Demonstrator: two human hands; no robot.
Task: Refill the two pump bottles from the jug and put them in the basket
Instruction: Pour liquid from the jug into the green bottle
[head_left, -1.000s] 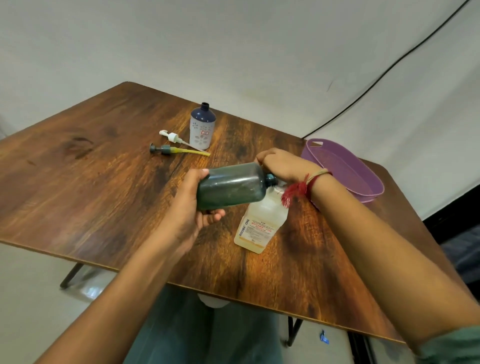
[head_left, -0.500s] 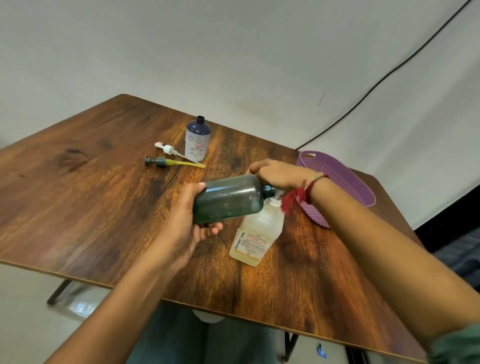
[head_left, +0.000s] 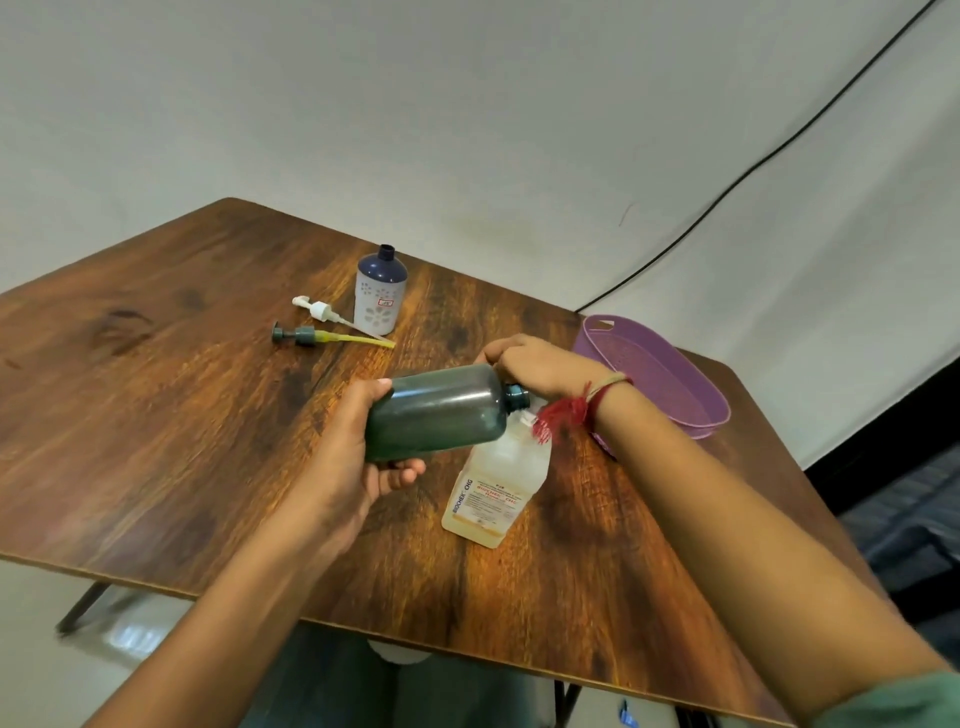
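So from my end of the feed, the dark green bottle (head_left: 441, 410) is up off the table (head_left: 156, 389), lying on its side with the open neck pointing right, just over the top of the jug (head_left: 493, 488). The left hand (head_left: 353, 467) has it by the base end, thumb on top and fingers (head_left: 400, 475) wrapped round underneath, so it's properly clamped on it.

The jug stands upright on the table right below, pale liquid inside, label facing me. The right hand (head_left: 545, 364) sits behind the bottle's neck, above the jug's top, fingers curled down. I honestly can't tell what they're closed on, since the bottle and wrist hide it. There's a red thread band (head_left: 566, 415) on that wrist.

Further out, the purple basket (head_left: 660, 379) sits at the right side of the table, near the right forearm. The white-and-blue bottle (head_left: 378, 296) stands uncapped toward the far edge, with the white pump (head_left: 317, 307) and the dark pump (head_left: 306, 335) with its yellow tube lying just beside it on the left.
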